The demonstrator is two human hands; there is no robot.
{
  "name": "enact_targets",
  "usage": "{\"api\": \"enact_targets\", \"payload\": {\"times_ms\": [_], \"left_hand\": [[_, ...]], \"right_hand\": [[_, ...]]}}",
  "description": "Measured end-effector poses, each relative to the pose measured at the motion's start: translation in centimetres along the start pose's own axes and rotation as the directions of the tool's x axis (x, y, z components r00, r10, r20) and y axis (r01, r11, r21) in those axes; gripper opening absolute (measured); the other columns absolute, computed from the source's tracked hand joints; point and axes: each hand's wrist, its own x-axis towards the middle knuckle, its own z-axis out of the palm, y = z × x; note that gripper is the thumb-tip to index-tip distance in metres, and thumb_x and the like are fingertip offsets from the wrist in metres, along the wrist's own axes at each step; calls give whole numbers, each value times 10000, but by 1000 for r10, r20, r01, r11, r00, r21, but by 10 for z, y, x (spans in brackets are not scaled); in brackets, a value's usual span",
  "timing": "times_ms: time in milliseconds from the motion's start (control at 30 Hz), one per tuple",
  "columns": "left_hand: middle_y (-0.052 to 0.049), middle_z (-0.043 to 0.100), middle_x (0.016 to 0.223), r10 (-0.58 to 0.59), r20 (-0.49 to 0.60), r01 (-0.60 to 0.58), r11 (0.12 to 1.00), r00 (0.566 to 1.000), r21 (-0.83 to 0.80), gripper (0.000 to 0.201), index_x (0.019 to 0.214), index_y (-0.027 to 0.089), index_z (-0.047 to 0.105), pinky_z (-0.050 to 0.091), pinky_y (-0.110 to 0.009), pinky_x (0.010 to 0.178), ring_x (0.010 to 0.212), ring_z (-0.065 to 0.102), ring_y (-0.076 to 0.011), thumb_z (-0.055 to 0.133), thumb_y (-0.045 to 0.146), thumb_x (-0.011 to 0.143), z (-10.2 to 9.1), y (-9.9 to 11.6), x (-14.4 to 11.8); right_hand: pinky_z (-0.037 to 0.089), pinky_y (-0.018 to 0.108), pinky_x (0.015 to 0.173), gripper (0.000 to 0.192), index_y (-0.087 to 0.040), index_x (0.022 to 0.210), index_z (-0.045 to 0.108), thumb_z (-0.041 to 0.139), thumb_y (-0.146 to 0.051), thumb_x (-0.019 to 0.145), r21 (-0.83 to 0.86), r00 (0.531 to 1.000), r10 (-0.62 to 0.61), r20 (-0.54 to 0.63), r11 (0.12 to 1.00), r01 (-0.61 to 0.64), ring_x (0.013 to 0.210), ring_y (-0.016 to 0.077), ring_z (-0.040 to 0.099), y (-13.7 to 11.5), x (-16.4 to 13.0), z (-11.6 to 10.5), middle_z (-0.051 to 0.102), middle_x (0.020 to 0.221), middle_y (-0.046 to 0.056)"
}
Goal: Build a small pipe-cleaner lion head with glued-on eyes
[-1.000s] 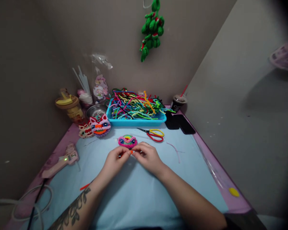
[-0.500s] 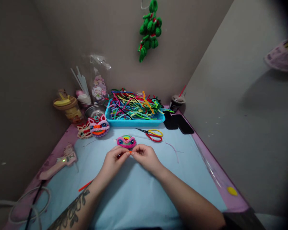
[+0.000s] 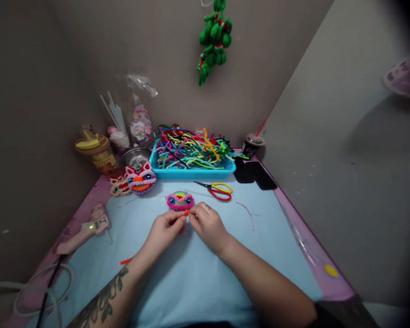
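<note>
A small orange pipe cleaner piece point(image 3: 186, 212) is pinched between the fingertips of my left hand point(image 3: 168, 228) and my right hand point(image 3: 207, 224), which nearly meet over the table. Both hands are closed; part of the orange piece is hidden by the fingers. Just beyond them sits a fuzzy pink and green lion head point(image 3: 180, 201) with blue eyes. Another orange pipe cleaner point(image 3: 125, 261) shows beside my left forearm, partly covered by it. A bit of pinkish red shows under my left fingers, too small to name.
Scissors point(image 3: 219, 191) with yellow and red handles lie behind my right hand. A blue tray point(image 3: 191, 174) of colourful pipe cleaners stands at the back. At left are a lit glue gun point(image 3: 89, 230) and a pink lion head point(image 3: 140, 178); two black phone-like slabs point(image 3: 263, 175) lie right.
The orange piece has tipped upward between my fingertips, and my right hand has turned slightly. Less of the loose orange pipe cleaner shows past my left forearm.
</note>
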Motion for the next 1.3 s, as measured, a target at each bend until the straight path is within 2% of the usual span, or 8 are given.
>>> {"api": "enact_targets", "payload": {"times_ms": [167, 467, 567, 667, 767, 900, 1067, 1300], "left_hand": [[9, 554, 493, -119, 37, 124, 978, 992, -169, 363, 851, 104, 701, 341, -219, 450, 435, 453, -104, 591, 438, 761, 4, -6, 0], [61, 419, 464, -102, -44, 94, 984, 994, -150, 345, 700, 125, 636, 290, -204, 446, 442, 376, -83, 588, 460, 765, 2, -5, -1], [70, 399, 468, -129, -43, 117, 971, 991, -208, 342, 693, 134, 611, 266, -204, 438, 437, 342, -81, 589, 470, 753, 1, -2, -1], [74, 393, 481, -125, -16, 118, 968, 992, -220, 338, 705, 146, 581, 265, -205, 447, 445, 336, -83, 563, 477, 772, 0, 2, -1], [69, 392, 486, -69, 17, 70, 990, 998, -124, 337, 677, 160, 549, 287, -209, 469, 462, 354, -93, 509, 463, 816, -2, 6, -2], [3, 555, 632, 109, -17, -106, 989, 994, 106, 271, 682, 164, 587, 395, -237, 603, 619, 507, -143, 477, 352, 844, -5, 6, -1], [-45, 610, 805, 323, -2, -292, 861, 947, 417, 203, 820, 183, 630, 433, -264, 697, 757, 565, -167, 434, 199, 869, -3, -4, -3], [-58, 627, 836, 382, 71, -339, 700, 922, 629, 196, 843, 196, 661, 451, -288, 713, 782, 574, -191, 468, 159, 849, -5, -9, -5]], "right_hand": [[492, 337, 717, 183, -183, 808, 594, 440, -153, 902, -93, 996, -70, 46, 993, 74, 770, 209, 567, -2, -2, 4, 595, 776, 85], [507, 341, 757, 184, -178, 926, 636, 462, -136, 886, -97, 989, -142, 50, 984, 146, 815, 204, 572, -11, -2, -2, 632, 865, 103], [510, 349, 774, 199, -186, 991, 631, 492, -138, 857, -6, 994, -109, 29, 994, 110, 841, 207, 585, -13, -2, -4, 638, 903, 102], [516, 313, 698, 173, -201, 952, 624, 516, -141, 832, 166, 999, 31, -38, 986, -25, 818, 189, 588, -14, 1, -6, 625, 856, 70], [478, 254, 560, 106, -196, 883, 631, 565, -158, 809, 296, 982, 186, -37, 940, -167, 677, 144, 554, -11, 5, -9, 587, 811, 42], [457, 240, 566, 71, -195, 828, 649, 593, -161, 801, 337, 976, 213, 52, 916, -218, 663, 131, 545, -6, 8, -11, 592, 811, 36], [437, 226, 567, 83, -189, 762, 637, 578, -140, 793, 309, 971, 191, 141, 924, -226, 685, 135, 551, -5, 7, -8, 590, 768, 27], [401, 203, 528, 94, -179, 703, 601, 574, -102, 749, 298, 949, 222, 225, 911, -284, 603, 102, 507, -3, 5, -6, 540, 726, -4]]}}
